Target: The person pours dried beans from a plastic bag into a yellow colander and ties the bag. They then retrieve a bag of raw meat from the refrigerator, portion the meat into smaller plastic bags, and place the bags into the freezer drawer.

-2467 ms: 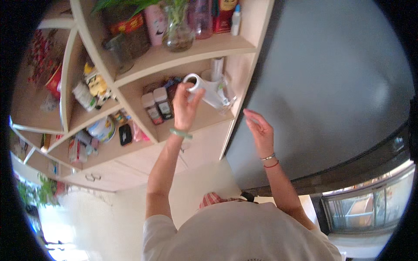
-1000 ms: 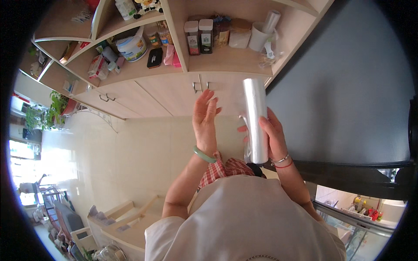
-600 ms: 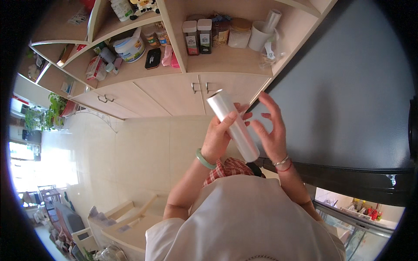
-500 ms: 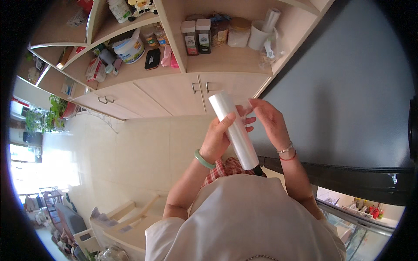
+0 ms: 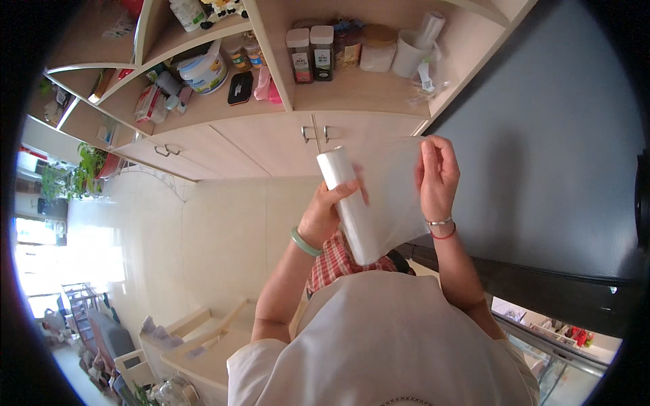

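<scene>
Plastic-film roll (image 5: 349, 206), white and tilted, sits in the left hand (image 5: 323, 215), whose fingers wrap closed around its middle. The right hand (image 5: 437, 177) pinches the pulled-out clear sheet (image 5: 396, 193) at its far edge. Above, a shelf (image 5: 359, 91) carries two dark-labelled jars (image 5: 310, 54), a white cup (image 5: 410, 53) and a white tub (image 5: 202, 70); a grey panel (image 5: 555, 135) stands right.

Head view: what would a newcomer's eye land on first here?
Centre frame, the left hand grips a white roll of thin plastic film, while the right hand pinches the pulled-out sheet beside a dark grey panel. Above them, open wooden shelves carry jars and a white cup.
</scene>
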### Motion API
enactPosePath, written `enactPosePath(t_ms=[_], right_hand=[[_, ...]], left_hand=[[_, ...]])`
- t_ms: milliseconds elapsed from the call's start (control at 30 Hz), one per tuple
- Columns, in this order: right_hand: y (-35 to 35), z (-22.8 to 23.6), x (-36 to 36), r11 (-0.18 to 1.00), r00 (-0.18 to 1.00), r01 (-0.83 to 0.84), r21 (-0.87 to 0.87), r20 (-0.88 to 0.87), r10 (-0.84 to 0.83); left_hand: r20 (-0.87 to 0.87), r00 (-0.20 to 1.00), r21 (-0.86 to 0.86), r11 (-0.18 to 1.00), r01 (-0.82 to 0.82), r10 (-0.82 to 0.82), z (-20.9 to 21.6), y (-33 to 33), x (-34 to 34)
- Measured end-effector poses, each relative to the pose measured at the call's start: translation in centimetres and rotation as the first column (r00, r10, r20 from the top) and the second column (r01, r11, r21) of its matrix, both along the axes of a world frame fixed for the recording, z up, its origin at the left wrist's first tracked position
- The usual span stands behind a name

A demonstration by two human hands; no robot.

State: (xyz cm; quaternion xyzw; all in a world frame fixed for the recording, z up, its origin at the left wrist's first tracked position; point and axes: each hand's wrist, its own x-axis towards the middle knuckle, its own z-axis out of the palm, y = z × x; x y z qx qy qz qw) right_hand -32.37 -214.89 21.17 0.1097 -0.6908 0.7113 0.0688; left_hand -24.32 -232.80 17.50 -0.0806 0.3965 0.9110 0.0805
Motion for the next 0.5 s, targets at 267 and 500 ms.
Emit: enactPosePath(t_ms=[267,500], right_hand=[[3.0,-1.7,-3.3,0.977,0.977,0.213,0.007,-0.020,-0.213],[0.3,-1.4,-1.6,0.926,0.922,0.257,0.275,-0.356,-0.150]], left_hand=[[-0.137,0.987,0.417,0.898,0.139,-0.089,-1.4,-3.1,0.3],[0.002,0.995,-0.120,0.988,-0.094,0.095,-1.0,-3.5,1.2]])
